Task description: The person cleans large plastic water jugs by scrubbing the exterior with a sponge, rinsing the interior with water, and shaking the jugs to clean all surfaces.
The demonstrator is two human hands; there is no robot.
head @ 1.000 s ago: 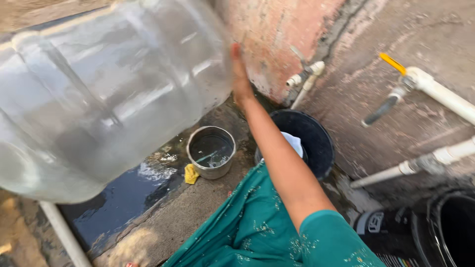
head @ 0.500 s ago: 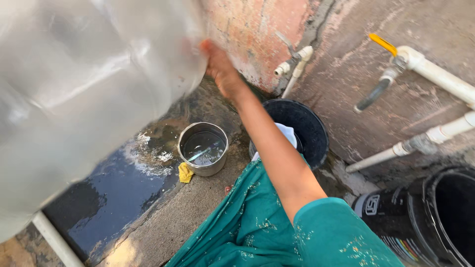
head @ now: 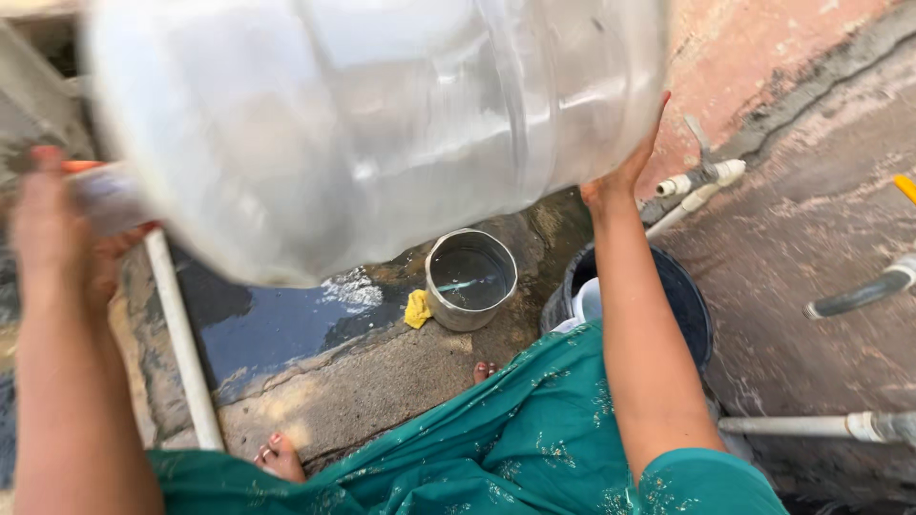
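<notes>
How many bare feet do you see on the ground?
2. One foot pokes out from the green cloth at the lower left, near the white pipe. Toes of the other foot show below the steel pot. Cloth hides the rest of both.

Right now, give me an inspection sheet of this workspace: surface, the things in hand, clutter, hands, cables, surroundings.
Surface: wet concrete ground with a dark puddle.
Things in hand: large clear water jug, lying sideways and raised above the ground.
Clutter: steel pot holding some water; yellow rag beside it; black bucket.
Hands: left hand at the jug's neck end; right hand flat against its base. Bare feet below.
Cables: nothing seen.
Surroundings: reddish wall; white pipes with a tap; another white pipe across the ground.
</notes>
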